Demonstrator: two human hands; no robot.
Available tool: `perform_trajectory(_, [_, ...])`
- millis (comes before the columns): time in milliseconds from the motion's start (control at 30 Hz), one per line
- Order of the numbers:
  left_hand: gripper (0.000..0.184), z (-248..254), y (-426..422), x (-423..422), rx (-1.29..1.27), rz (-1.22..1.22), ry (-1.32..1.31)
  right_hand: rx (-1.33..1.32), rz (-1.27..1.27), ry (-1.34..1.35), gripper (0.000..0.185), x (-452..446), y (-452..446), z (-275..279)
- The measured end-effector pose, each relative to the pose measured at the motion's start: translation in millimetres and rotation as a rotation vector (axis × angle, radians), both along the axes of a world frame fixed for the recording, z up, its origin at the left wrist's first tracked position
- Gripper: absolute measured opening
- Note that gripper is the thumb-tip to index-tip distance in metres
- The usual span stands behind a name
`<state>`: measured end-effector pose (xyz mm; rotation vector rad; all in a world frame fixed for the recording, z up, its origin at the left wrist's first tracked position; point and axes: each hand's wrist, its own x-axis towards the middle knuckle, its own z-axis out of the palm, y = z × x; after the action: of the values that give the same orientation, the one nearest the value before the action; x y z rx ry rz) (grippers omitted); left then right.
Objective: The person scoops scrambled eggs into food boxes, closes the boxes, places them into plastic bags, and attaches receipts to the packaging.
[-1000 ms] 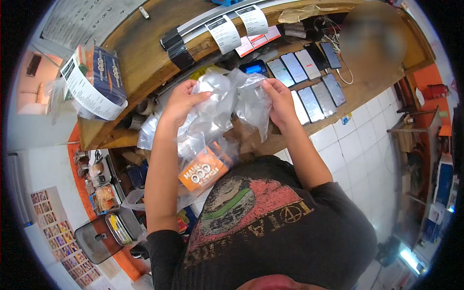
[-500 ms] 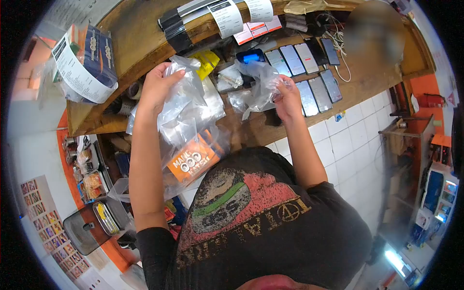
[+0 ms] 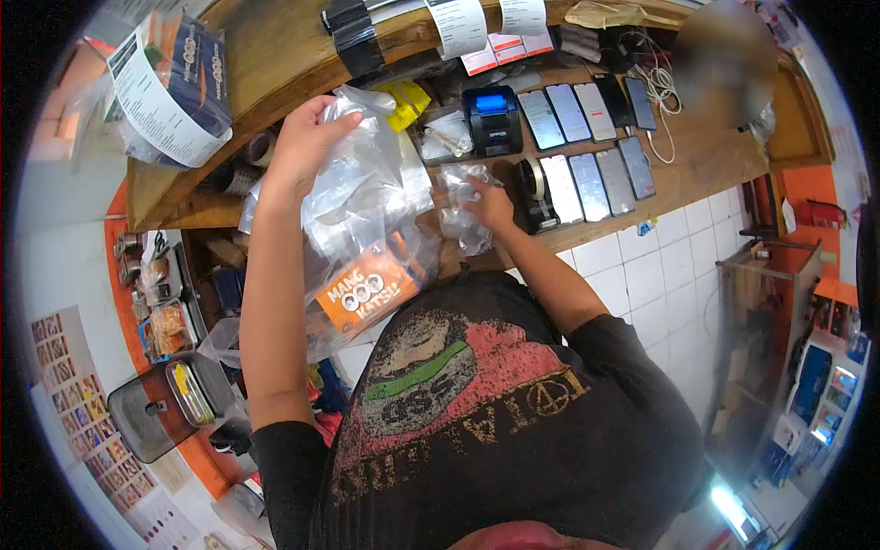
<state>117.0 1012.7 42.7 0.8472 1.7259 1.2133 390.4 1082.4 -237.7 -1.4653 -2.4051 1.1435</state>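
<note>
My left hand [image 3: 307,147] is closed on the top of a clear plastic bag [image 3: 353,188]. The bag hangs over the counter's front edge, and an orange printed box [image 3: 362,291] shows through clear plastic lower down. My right hand [image 3: 490,203] is at a crumpled piece of clear plastic [image 3: 463,225] on the counter, its fingers closed on it. Behind that plastic are a small black printer [image 3: 492,128] and a small clear packet [image 3: 446,137]. A yellow packet [image 3: 403,105] lies just beyond my left hand.
Several phones [image 3: 587,188] lie in two rows on the wooden counter [image 3: 706,156], right of my right hand. A tape dispenser [image 3: 536,197] stands beside them. White cables [image 3: 662,87] lie farther right. Paper receipts [image 3: 458,27] hang from the upper shelf [image 3: 275,55].
My right hand has moved left and down to the counter with the crumpled plastic, uncovering the printer and tape dispenser. My left hand keeps its hold on the bag, nearly in place.
</note>
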Motion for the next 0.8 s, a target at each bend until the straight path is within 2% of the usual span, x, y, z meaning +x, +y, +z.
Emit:
perform_trajectory(33, [0.022, -2, -1, 0, -0.001, 0.003, 0.003, 0.044, -0.121, -0.032, 0.049, -5, -6, 0])
perform_trajectory(67, [0.022, -4, -1, -1, -0.010, -0.003, 0.015, 0.043, -0.119, -0.027, 0.049, -7, -7, -5])
perform_trajectory(133, [0.022, -1, 0, -1, -0.014, -0.006, 0.035, 0.108, -0.297, 0.223, 0.031, -7, -2, -28])
perform_trajectory(167, [0.023, 0, -1, 1, -0.030, -0.010, 0.041, 0.107, -0.296, 0.223, 0.031, -4, 1, -37])
perform_trajectory(233, [0.024, 3, 0, 3, -0.047, -0.016, 0.040, -0.148, -0.343, 0.618, 0.021, 4, 9, -41])
perform_trajectory(267, [0.023, 5, 2, 4, -0.086, -0.050, 0.081, -0.148, -0.346, 0.611, 0.021, 10, 9, -43])
perform_trajectory(333, [0.023, 0, 6, 6, -0.125, -0.089, 0.115, -0.359, -0.413, 0.824, 0.018, 23, 7, -21])
perform_trajectory(400, [0.026, -14, 19, 4, -0.081, -0.134, 0.152, -0.366, -0.470, 0.822, 0.018, 32, -1, 6])
perform_trajectory(467, [0.027, -25, 37, 7, -0.040, -0.131, 0.133, -0.715, -0.645, 1.007, 0.015, 47, -10, 28])
perform_trajectory(500, [0.027, -31, 48, 11, -0.005, -0.129, 0.114, -0.770, -0.607, 0.961, 0.013, 59, -9, 15])
perform_trajectory(533, [0.027, -39, 59, 12, -0.001, -0.126, 0.115, -0.767, -0.602, 0.962, 0.013, 62, -14, 20])
perform_trajectory(600, [0.026, -58, 82, 14, -0.006, -0.040, 0.043, -0.916, -0.528, 0.901, 0.009, 72, -30, 34])
perform_trajectory(667, [0.024, -84, 98, 21, -0.004, -0.010, 0.084, -1.055, -0.405, 0.878, 0.008, 78, -48, 51])
perform_trajectory(700, [0.044, -94, 105, 21, -0.007, -0.006, 0.044, -1.113, -0.337, 0.865, 0.013, 81, -56, 50])
perform_trajectory(733, [0.044, -92, 107, 29, -0.006, -0.004, 0.045, -1.113, -0.335, 0.865, 0.013, 84, -65, 60])
perform_trajectory(800, [0.078, -85, 108, 41, -0.128, 0.044, 0.298, -0.891, -0.063, 0.674, 0.008, 88, -81, 85])
